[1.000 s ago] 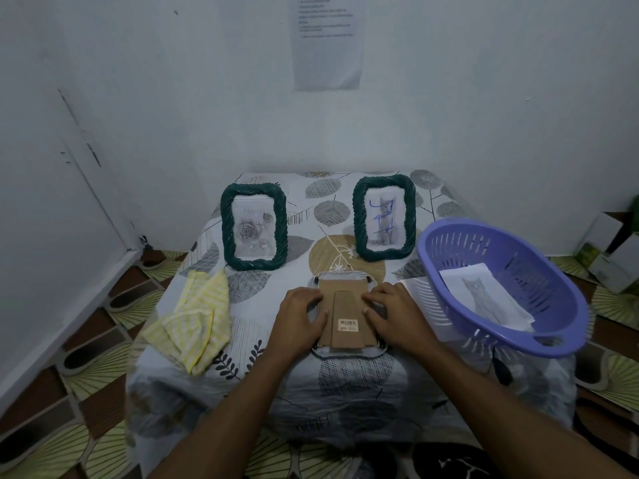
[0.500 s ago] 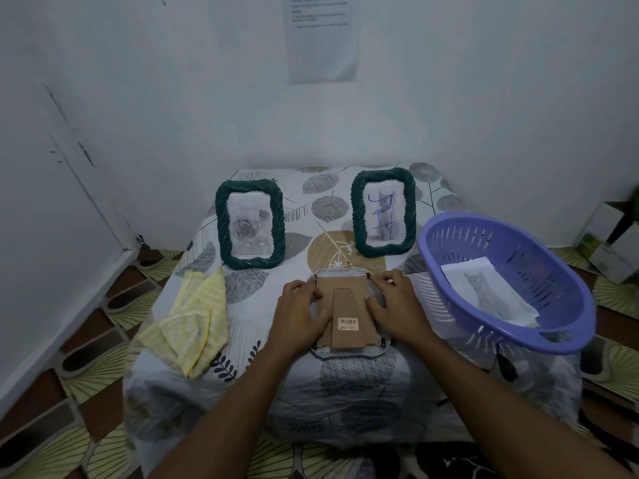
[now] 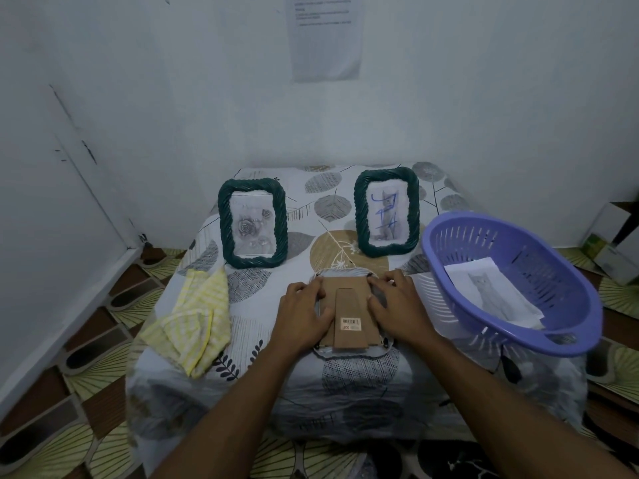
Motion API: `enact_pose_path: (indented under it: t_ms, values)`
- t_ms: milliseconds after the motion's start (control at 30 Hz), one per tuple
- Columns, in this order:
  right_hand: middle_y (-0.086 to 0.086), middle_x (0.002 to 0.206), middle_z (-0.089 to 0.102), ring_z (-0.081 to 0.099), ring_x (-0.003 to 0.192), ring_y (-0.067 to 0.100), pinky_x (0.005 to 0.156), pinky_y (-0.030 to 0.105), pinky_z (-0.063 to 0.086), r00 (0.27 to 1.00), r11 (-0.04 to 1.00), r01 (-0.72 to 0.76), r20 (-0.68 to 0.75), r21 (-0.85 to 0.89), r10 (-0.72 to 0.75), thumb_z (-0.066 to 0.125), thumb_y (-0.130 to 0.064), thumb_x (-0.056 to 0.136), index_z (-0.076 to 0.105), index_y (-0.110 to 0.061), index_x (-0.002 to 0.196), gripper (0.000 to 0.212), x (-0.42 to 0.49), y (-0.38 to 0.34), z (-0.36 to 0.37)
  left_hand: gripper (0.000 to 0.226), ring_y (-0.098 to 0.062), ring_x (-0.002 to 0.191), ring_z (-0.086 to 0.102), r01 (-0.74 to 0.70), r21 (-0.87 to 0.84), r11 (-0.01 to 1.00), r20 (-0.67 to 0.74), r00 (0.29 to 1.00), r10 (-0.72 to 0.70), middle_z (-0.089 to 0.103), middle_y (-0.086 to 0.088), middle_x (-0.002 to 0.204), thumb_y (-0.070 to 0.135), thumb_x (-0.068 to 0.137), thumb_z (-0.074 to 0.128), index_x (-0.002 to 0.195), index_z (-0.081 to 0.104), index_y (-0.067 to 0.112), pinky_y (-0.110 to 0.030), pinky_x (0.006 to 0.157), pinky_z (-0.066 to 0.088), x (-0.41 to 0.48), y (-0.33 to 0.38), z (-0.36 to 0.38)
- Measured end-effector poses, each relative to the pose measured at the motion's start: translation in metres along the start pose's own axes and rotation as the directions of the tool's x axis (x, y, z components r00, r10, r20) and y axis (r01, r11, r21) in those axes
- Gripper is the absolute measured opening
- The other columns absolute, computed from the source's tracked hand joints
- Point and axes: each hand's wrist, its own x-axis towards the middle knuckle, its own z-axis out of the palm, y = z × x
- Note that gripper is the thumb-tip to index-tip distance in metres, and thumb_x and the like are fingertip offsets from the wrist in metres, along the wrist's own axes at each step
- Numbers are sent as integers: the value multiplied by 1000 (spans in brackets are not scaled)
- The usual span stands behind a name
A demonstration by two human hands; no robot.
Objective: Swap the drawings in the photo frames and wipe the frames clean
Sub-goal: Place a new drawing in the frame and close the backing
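Observation:
A photo frame (image 3: 350, 314) lies face down at the table's front middle, its brown cardboard back and stand showing. My left hand (image 3: 301, 314) rests on its left side and my right hand (image 3: 397, 305) on its right side, fingertips at the upper corners. Two green twisted frames stand behind: the left frame (image 3: 252, 223) holds a rose drawing, the right frame (image 3: 386, 211) a cat drawing with blue scribbles. A yellow checked cloth (image 3: 195, 321) lies crumpled at the left. A loose cat drawing (image 3: 492, 292) lies inside the purple basket (image 3: 567, 335).
The small table has a leaf-patterned cover (image 3: 345, 385) and sits in a corner between white walls. A printed sheet (image 3: 325, 36) hangs on the back wall. Cardboard boxes (image 3: 615, 243) stand on the floor at the far right.
My fingertips have slid up along the cardboard back toward its upper corners. The view has tilted slightly; the frames and basket stay where they were.

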Motion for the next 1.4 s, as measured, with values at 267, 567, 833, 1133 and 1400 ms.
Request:
enact_pose_path:
  t_ms: [267, 567, 833, 1133, 1400]
  values:
    - [1, 138, 41, 31, 128, 24, 101, 43, 32, 999, 999, -52, 11, -11, 52, 47, -36, 94, 49, -25, 136, 44, 10, -8, 1, 20, -17, 118, 43, 26, -63, 998, 63, 998, -22, 51, -5, 128, 26, 89, 53, 109, 52, 22, -26, 89, 34, 13, -5, -12]
    - [4, 137, 49, 37, 127, 25, 105, 45, 33, 999, 994, -31, -4, 105, 31, 55, -28, 91, 57, -20, 129, 39, 4, 2, -3, 32, -18, 126, 45, -73, -61, 995, -1, 997, 73, 45, -3, 142, 25, 94, 53, 124, 54, 14, -20, 94, 32, -2, -14, -17]
    - [-2, 110, 57, 44, 99, 14, 84, 28, 37, 992, 991, 83, -109, 106, -71, 68, -26, 82, 67, -18, 103, 23, -47, 2, -8, 59, -14, 113, 56, -57, -17, 998, -69, 996, 56, 57, 1, 133, 57, 79, 55, 121, 55, 16, -28, 92, 47, -46, -19, -13]
    - [-7, 100, 65, 55, 98, 17, 84, 40, 44, 987, 993, 36, -161, 112, -18, 76, -34, 75, 69, -26, 83, 14, -67, -9, -6, 50, -16, 107, 64, -26, -90, 996, -129, 992, 14, 65, 0, 125, 40, 77, 76, 116, 66, 10, -30, 87, 51, -59, -11, -16]
    - [-10, 98, 68, 57, 96, 17, 83, 36, 37, 986, 994, 4, -165, 105, 13, 78, -39, 74, 70, -27, 87, 19, -66, -14, -9, 31, -23, 107, 64, -68, -66, 996, -144, 988, 58, 58, -4, 134, 37, 76, 76, 98, 72, 15, -28, 83, 46, -60, -11, -14]
